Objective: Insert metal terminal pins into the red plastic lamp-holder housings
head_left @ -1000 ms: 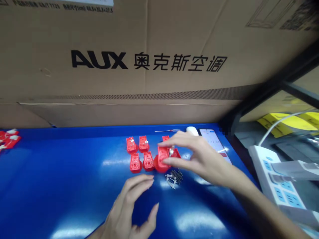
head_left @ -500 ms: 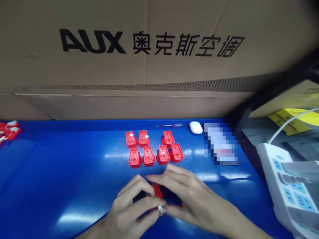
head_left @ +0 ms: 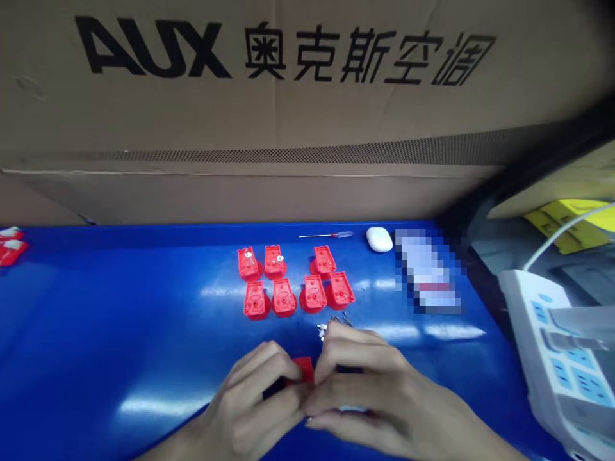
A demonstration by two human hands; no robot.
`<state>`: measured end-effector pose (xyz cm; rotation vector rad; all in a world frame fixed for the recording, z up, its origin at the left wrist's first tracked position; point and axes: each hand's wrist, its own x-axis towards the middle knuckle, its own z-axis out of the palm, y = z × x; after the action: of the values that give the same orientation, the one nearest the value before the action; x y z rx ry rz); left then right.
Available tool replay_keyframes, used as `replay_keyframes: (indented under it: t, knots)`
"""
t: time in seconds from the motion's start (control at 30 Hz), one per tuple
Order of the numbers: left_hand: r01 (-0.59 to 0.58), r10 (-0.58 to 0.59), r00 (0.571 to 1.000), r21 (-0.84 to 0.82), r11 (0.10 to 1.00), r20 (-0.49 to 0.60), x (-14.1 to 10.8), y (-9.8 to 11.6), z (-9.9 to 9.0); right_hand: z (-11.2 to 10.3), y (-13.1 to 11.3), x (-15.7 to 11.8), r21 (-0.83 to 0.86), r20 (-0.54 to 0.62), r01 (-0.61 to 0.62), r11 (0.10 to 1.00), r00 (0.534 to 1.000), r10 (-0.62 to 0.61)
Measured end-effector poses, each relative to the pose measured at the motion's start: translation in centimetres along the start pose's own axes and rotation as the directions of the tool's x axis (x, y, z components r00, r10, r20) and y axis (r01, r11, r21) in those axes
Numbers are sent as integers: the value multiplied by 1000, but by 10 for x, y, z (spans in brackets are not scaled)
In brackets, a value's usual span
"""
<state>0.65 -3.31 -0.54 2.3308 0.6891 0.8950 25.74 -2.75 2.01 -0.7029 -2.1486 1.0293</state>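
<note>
so here's where we're at on our glossy blue workbench (head_left: 120,320): our left hand (head_left: 250,400) and right hand (head_left: 379,390) are together low in the view, with fingers closed from both sides on a bright red moulded plastic piece (head_left: 303,369). we'd call that a proper clamp rather than a light touch, though our fingers hide most of the piece, so we can't tell how it's turned. it's held between our hands, right in front of us. above them stand seven more bright red moulded plastic pieces (head_left: 283,298) of the same shape in two loose rows, three behind and four in front. the two at the back left each show a small white bit sitting in them, but we can't make one out on the other five, at least not at this blur. so going by looks, two seem fitted and five seem bare. just past our right fingers there's a small heap of thin metal pins with white heads (head_left: 334,320), partly hidden. further back lie a slim metal screwdriver (head_left: 325,235) and a smooth white oval plastic case (head_left: 379,239), with a white power strip (head_left: 533,320) off to the right and a big brown cardboard box (head_left: 269,115) printed with aux behind the bench.
</note>
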Motion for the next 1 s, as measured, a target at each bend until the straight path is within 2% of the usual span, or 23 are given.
replay_keyframes:
  t: [0.13,0.27,0.37,0.5,0.63,0.73,0.83,1.0]
  knots:
    - [10,-10,1000,-3,1000,-20,3,1,0,-1,-3,2,152,-73,-17,988,997,29]
    - [-21,22,999,18,1000,-36,4,0,0,-17,-4,2,228,-192,-74,971,974,119]
    - [-9,10,998,26,1000,-56,1,0,1,-33,-2,-1,151,-233,-212,965,941,244]
    - [18,-13,998,75,997,-62,-3,3,2,-40,4,-6,-32,-111,-367,930,926,362]
    - [86,-89,996,95,992,26,-5,5,1,-30,11,-7,-290,-18,-330,898,940,340]
    - [140,-149,984,99,985,96,-6,3,2,-22,17,-7,-403,7,-302,864,943,333]
    - [197,-204,972,69,978,118,-7,0,2,-19,21,-7,-461,5,-299,835,940,340]
    - [254,-252,962,-1,967,104,-11,-6,5,-20,23,-6,-451,2,-316,835,935,355]
